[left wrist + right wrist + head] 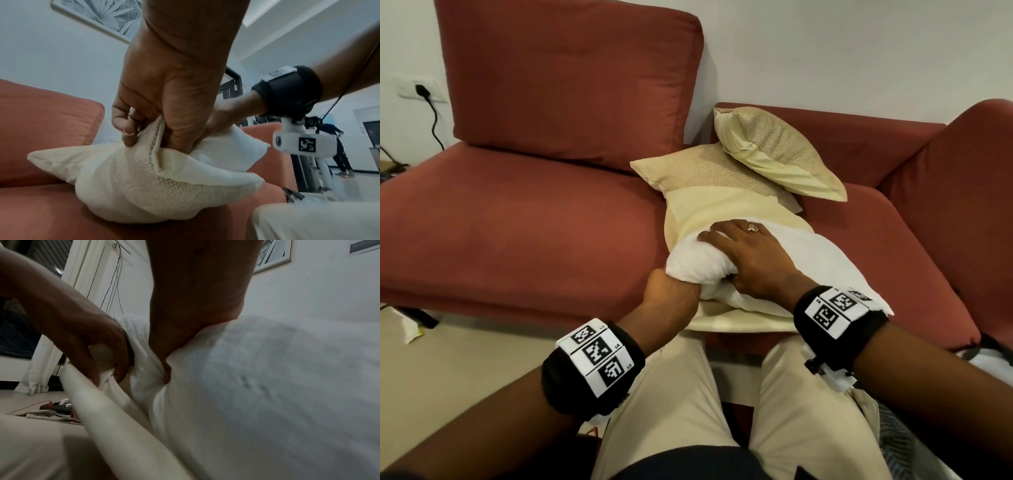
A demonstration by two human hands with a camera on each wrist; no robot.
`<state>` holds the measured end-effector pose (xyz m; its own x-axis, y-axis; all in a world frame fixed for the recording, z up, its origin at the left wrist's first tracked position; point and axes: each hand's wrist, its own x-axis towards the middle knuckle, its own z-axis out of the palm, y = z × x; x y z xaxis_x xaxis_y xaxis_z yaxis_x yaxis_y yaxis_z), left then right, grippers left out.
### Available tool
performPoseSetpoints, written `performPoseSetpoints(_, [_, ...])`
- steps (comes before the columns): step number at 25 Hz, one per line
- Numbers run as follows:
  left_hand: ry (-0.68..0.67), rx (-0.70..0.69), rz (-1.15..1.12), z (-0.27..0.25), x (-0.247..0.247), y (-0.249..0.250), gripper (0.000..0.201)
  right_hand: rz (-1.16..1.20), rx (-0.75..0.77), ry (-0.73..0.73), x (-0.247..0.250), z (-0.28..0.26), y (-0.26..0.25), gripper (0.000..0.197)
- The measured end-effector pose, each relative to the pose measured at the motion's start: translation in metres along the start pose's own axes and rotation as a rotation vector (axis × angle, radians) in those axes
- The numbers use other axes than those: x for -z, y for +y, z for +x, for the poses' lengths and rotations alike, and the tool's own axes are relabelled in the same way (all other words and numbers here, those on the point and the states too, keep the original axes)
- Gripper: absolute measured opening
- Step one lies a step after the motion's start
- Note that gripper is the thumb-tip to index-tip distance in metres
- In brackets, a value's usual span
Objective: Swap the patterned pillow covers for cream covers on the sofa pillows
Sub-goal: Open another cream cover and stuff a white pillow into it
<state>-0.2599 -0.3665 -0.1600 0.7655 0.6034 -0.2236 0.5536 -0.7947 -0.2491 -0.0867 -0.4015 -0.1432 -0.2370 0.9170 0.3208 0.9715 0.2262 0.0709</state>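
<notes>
A white pillow insert (825, 274) lies on the red sofa seat (517, 233), its far end inside a cream cover (709, 209). My left hand (671, 294) pinches the cover's open edge (156, 146) between thumb and curled fingers, at the near left corner. My right hand (746, 253) lies on the bunched corner of the insert (267, 386); its fingers curl over it and the thumb tucks under. In the right wrist view the right hand (185, 337) sinks into the white cloth beside the left hand (92, 340). The cover's lower flap (722, 320) hangs over the seat's front edge.
A second pillow in a cream cover (774, 154) leans against the sofa back behind the first. A big red back cushion (568, 78) stands at the left. My knees in beige trousers (671, 394) press against the seat front. Striped cloth (893, 431) lies at lower right.
</notes>
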Motion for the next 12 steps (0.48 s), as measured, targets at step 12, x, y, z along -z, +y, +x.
performPoseSetpoints(12, [0.32, -0.402, -0.582, -0.021, 0.04, -0.041, 0.034, 0.012, -0.082, -0.49, -0.004, 0.018, -0.029, 0.032])
